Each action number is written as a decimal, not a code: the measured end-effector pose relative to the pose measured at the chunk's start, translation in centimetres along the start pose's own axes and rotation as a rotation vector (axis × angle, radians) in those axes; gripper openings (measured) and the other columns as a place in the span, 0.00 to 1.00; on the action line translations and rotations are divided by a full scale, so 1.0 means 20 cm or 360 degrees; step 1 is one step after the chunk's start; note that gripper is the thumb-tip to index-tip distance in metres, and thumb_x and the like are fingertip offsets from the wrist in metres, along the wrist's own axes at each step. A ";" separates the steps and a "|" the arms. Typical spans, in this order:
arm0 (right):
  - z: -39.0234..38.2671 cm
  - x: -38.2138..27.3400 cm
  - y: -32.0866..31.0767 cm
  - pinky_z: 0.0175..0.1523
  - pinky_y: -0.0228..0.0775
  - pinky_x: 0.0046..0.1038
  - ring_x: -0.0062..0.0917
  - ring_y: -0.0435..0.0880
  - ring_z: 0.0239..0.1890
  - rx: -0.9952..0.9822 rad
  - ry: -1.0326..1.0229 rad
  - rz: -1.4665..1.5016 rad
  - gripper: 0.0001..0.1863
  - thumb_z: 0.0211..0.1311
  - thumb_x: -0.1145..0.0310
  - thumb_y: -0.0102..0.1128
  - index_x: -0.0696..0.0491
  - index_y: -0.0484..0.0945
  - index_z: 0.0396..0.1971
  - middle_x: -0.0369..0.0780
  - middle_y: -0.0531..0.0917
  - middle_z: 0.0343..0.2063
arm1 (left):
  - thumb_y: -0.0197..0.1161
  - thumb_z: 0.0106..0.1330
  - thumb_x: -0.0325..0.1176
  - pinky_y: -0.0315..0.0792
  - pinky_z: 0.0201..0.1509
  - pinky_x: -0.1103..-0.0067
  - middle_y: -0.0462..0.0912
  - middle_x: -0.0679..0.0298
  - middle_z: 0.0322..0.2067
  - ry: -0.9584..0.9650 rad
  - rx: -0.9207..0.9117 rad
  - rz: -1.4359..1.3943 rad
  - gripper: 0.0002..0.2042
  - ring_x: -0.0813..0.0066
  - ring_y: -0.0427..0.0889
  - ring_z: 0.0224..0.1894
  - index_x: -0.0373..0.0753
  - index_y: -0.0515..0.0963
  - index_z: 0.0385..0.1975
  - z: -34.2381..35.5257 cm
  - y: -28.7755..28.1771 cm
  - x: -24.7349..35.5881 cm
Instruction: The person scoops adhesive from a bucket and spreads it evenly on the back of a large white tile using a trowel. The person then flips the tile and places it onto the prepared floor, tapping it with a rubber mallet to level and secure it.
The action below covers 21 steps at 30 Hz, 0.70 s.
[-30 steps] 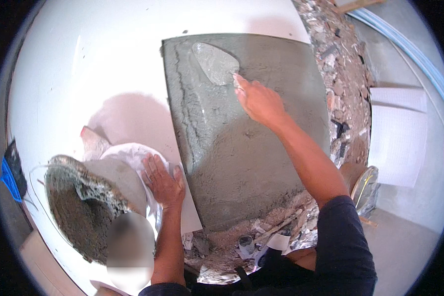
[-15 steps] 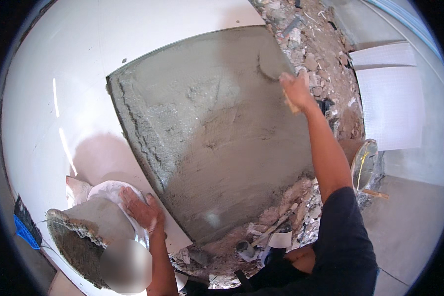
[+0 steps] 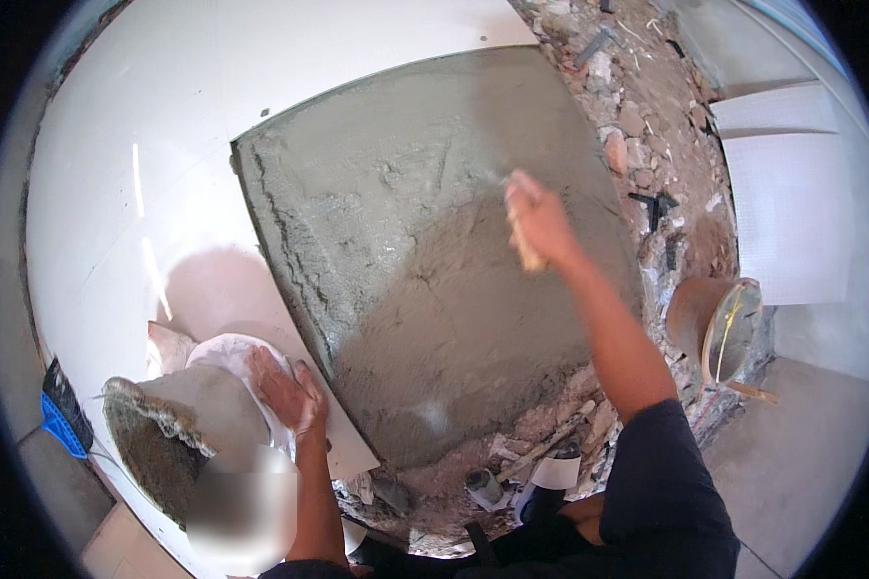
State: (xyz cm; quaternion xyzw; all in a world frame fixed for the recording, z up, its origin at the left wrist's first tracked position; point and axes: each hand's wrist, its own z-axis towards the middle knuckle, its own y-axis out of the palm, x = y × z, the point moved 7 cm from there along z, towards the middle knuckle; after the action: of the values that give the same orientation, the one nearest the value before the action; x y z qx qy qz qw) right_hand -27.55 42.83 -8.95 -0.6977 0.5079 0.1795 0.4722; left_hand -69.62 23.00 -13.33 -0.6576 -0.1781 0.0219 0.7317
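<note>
My right hand (image 3: 541, 217) grips the wooden handle of a trowel (image 3: 524, 246) over a rectangle of wet grey mortar (image 3: 406, 309); the trowel's blade is blurred and hard to make out. The mortar has rough ridges along its left side. My left hand (image 3: 285, 386) lies with fingers spread and flat on a white bag-like item (image 3: 230, 357). Just left of it stands a mortar-crusted bucket (image 3: 169, 415) with dark mortar inside, on white tiles (image 3: 116, 270) that border the mortar.
Broken rubble (image 3: 637, 145) runs along the mortar's right and near edges. White patterned panels (image 3: 782, 212) lean at the right, near a bucket (image 3: 695, 318). A blue plastic tool (image 3: 63, 425) lies at the far left.
My right hand, with the trowel, moved from the upper middle of the mortar to its right edge, then back leftward and slightly down. The view shifted. My left hand stayed on the white item.
</note>
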 end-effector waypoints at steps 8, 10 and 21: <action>-0.93 0.01 0.07 0.46 0.72 0.41 0.48 0.83 0.39 -0.0520 -0.0424 -0.0856 0.27 0.67 0.52 0.51 0.55 0.69 0.58 0.53 0.82 0.38 | 0.51 0.68 0.40 0.39 0.74 0.58 0.52 0.47 0.69 -0.0027 0.0069 -0.0003 0.32 0.51 0.46 0.73 0.30 0.51 0.68 -0.02 0.00 -0.01; -1.11 0.01 -0.14 0.46 0.72 0.42 0.50 0.81 0.43 -0.0416 -0.0346 -0.1023 0.24 0.63 0.54 0.56 0.57 0.71 0.51 0.54 0.81 0.40 | 0.51 0.69 0.42 0.39 0.73 0.57 0.52 0.47 0.70 -0.0016 0.0056 -0.0025 0.33 0.51 0.46 0.73 0.31 0.51 0.68 -0.03 0.01 -0.02; -1.35 0.53 -0.49 0.42 0.71 0.44 0.56 0.79 0.38 0.0195 -0.0473 -0.1225 0.23 0.59 0.59 0.60 0.61 0.70 0.46 0.58 0.79 0.34 | 0.49 0.71 0.46 0.46 0.73 0.61 0.56 0.47 0.67 0.0020 -0.0253 -0.0178 0.30 0.49 0.50 0.71 0.32 0.57 0.65 -0.03 -0.01 -0.11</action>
State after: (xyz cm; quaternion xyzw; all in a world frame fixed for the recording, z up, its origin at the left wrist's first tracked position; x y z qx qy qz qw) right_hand -20.63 14.78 1.24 -0.7737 0.1461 0.0582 0.6137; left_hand -71.49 21.79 -13.61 -0.7026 -0.2113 -0.0374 0.6784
